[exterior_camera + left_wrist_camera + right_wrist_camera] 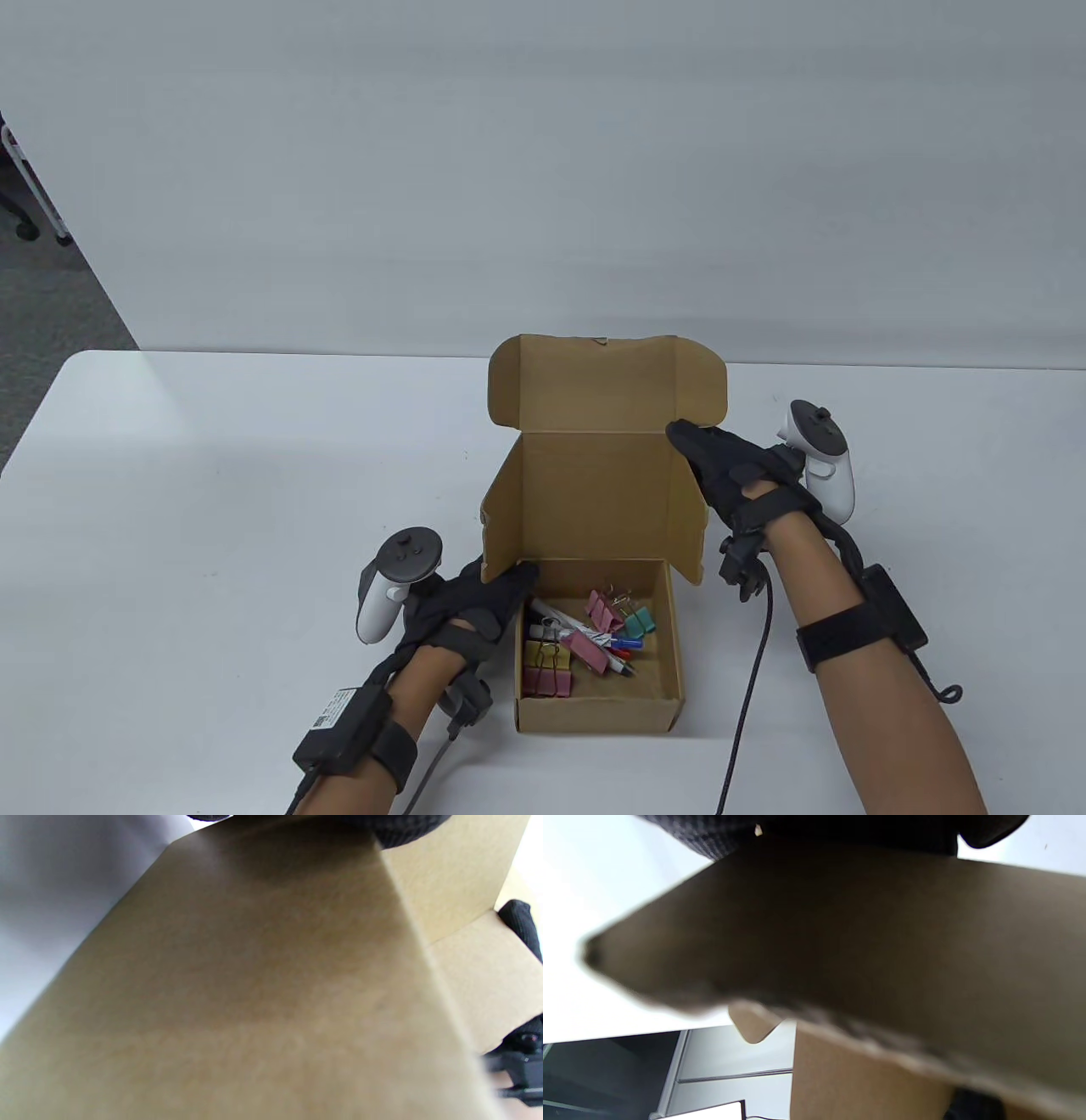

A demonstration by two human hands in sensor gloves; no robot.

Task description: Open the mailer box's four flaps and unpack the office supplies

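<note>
A brown cardboard mailer box (598,709) sits on the white table (212,475), its lid (594,492) standing upright. Inside lie coloured binder clips (550,669) and pens (585,638). My left hand (479,598) rests on the box's left rim at the base of the left side flap (502,518). My right hand (721,467) holds the upper edge of the right side flap (687,518). Both wrist views are filled with blurred cardboard: the left wrist view shows the box (263,984), the right wrist view shows the flap (865,950).
The white table stretches far to both sides of the box. A plain grey wall (543,170) stands behind it. A cable (747,679) trails from my right wrist across the table to the front edge.
</note>
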